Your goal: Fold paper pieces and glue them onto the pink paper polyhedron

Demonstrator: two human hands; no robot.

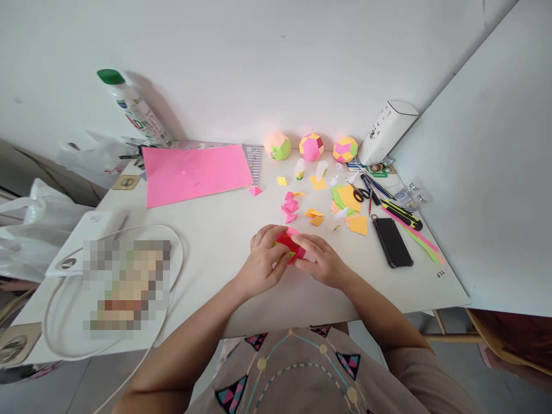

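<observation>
Near the front middle of the white table, my left hand (268,257) and my right hand (321,259) close on a partly built paper ball (297,252) from both sides. It is pink and red with bits of green, and its hollow inside shows between my fingers. Just beyond it lie several folded pink paper pieces (290,207) and some folded orange pieces (314,215). Farther right is a pile of yellow, green and peach paper squares (349,198). Three finished paper balls stand along the wall, the middle one a pink and yellow ball (311,147).
A large pink sheet (196,172) lies back left beside a spray bottle (138,109). Scissors (360,192), a black phone (392,241), a box cutter (401,214) and a white cylinder (388,132) are at right. A white cable (179,247) loops at left. A small glue bottle (301,170) stands at back.
</observation>
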